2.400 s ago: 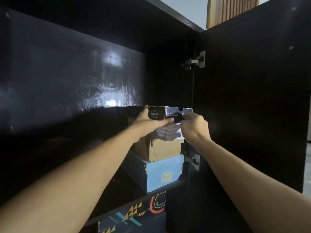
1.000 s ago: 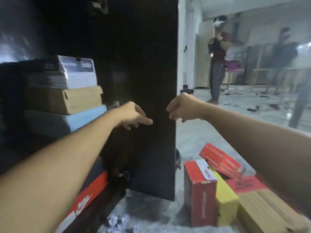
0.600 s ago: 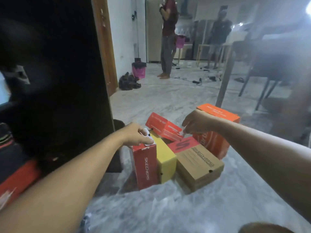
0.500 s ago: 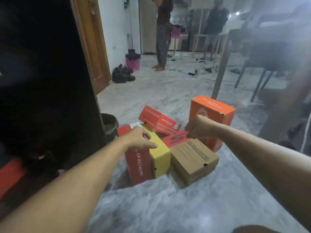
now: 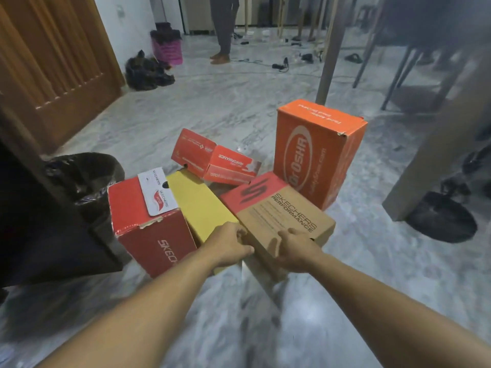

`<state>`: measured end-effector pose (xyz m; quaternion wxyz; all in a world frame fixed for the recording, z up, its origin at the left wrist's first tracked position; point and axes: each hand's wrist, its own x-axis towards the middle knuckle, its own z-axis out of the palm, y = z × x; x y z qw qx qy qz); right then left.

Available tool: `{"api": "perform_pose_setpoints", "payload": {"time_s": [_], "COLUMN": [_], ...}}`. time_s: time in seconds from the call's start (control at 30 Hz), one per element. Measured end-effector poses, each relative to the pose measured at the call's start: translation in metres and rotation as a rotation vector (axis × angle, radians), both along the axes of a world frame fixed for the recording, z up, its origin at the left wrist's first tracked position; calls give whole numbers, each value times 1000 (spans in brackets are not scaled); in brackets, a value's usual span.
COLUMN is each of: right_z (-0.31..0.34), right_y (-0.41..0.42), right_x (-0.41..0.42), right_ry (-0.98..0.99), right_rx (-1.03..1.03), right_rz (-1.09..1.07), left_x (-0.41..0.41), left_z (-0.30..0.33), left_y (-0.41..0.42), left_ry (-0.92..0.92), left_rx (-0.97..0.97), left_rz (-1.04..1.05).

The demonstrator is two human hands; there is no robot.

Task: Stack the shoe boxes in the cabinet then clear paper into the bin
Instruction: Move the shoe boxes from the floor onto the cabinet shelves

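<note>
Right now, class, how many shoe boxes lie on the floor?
5: red box at left, yellow box beside it, brown box under both hands, small red box behind, orange box upright at right. Others may be hidden.

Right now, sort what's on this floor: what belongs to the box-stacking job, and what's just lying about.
Job: brown box gripped by left hand and right hand; yellow box; red box; orange box; bin.

Lying about: shoes; pink basket; cables.
</note>
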<state>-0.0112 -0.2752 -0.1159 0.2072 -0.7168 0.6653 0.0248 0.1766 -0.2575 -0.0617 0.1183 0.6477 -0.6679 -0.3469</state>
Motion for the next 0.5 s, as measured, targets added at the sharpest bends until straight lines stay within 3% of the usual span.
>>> {"api": "perform_pose_setpoints", "payload": {"time_s": [0.3, 0.5], "right_z": [-47, -47], "right_y": [9, 33], "right_x": [-16, -60], "right_ry": [94, 125], "right_rx": [-153, -116], "right_rz": [-54, -273], "left_x": [-24, -39], "left_z": [-29, -41], "left_y": [-38, -48], "left_ry": [-29, -38], "left_rx": [-53, -96], "left_rz": [22, 36]}}
